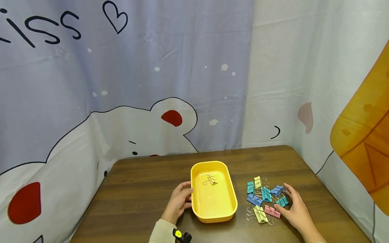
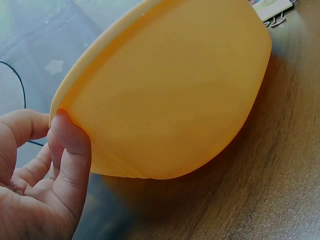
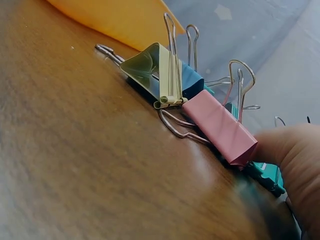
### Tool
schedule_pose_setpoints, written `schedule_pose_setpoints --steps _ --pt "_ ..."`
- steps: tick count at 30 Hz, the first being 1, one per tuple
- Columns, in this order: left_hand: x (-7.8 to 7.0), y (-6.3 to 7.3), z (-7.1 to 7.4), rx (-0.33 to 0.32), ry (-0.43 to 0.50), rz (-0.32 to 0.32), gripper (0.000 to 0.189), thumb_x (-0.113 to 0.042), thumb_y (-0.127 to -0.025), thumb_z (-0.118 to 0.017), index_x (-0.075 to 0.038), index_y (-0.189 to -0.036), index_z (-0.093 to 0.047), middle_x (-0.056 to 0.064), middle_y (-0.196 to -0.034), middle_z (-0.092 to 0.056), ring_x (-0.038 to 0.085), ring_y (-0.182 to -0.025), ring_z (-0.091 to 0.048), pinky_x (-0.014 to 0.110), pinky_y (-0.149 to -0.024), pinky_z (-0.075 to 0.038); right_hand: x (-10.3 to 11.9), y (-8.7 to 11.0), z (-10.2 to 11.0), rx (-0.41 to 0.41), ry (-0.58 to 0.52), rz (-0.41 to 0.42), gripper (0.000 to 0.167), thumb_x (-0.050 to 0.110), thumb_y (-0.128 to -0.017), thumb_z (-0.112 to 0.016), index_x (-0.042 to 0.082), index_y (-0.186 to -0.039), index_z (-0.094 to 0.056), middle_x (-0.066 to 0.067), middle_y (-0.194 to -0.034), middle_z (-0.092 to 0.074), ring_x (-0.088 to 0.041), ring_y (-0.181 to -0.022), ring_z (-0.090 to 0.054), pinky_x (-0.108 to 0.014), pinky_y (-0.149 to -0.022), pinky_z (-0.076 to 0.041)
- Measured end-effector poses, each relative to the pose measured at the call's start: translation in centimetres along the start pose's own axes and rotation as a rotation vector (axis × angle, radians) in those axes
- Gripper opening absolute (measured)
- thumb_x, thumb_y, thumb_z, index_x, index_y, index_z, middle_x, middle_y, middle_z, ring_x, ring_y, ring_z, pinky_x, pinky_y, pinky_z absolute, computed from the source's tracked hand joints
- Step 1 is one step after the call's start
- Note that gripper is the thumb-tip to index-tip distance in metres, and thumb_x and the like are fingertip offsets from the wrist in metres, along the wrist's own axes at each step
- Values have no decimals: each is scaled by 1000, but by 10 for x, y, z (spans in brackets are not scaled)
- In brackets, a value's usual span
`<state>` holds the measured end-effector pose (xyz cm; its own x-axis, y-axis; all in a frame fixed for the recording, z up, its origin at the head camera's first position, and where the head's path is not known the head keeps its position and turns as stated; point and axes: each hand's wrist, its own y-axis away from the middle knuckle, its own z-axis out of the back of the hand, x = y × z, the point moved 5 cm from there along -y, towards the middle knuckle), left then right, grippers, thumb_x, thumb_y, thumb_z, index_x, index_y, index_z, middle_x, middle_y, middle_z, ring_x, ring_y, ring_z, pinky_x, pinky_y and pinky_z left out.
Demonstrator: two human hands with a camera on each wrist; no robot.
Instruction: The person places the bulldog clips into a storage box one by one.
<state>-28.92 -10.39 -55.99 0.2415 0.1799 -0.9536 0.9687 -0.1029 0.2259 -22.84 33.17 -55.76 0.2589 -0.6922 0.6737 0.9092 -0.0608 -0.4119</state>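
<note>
My left hand [image 1: 180, 199] pinches the left rim of a yellow plastic tray [image 1: 212, 211], thumb on the near side. One pale yellow binder clip [image 1: 211, 179] lies inside toward the far end. To the tray's right lies a loose cluster of binder clips. My right hand [image 1: 295, 210] is at the cluster's right side, thumb and fingers spread apart around a teal clip [image 1: 282, 201] and a blue clip [image 1: 277, 190]. Its thumb [image 3: 285, 147] is close against the end of a pink clip [image 3: 220, 125]; whether it touches is unclear. The other fingertips are partly hidden.
Left of the pink clip sits a yellow clip [image 1: 260, 214], with another blue clip [image 1: 254, 199] behind it. More teal clips and a yellow clip [image 1: 257, 182] lie farther back. The wooden table [image 1: 146, 182] ends at a printed curtain [image 1: 212, 84].
</note>
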Motion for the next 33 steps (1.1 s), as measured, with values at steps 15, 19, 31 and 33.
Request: schedule_pose_setpoints --steps 15,19,31,33 --pt "0 0 0 12 11 -4 50 -11 -98 -60 0 -143 -43 10 -93 -63 10 -62 -58 26 -51 -57 0 4 1 -43 55 -9 90 -2 -75 -84 -4 -148 -31 -31 -122 -63 -55 -109 -60 -71 -86 -45" --pt "0 0 0 10 12 -2 50 -10 -98 -61 0 -143 -43 10 -92 -63 10 -62 -58 26 -51 -57 1 4 2 -40 51 -16 91 -3 -75 -84 -4 -149 -31 -31 -122 -63 -57 -107 -60 -71 -87 -44" --pt "0 1 0 8 3 2 50 -14 -99 -62 -3 -144 -44 9 -92 -64 11 -63 -58 28 -52 -58 -1 5 12 -69 77 -11 83 5 -77 -86 0 -146 -41 -15 -115 -72 -9 -104 -64 5 -82 -34" --pt "0 1 0 6 3 3 50 -14 -98 -62 -3 -144 -44 9 -92 -63 11 -63 -58 28 -52 -58 -1 6 13 -77 74 -13 81 5 -76 -86 2 -145 -43 -13 -113 -73 6 -102 -57 4 -81 -36"
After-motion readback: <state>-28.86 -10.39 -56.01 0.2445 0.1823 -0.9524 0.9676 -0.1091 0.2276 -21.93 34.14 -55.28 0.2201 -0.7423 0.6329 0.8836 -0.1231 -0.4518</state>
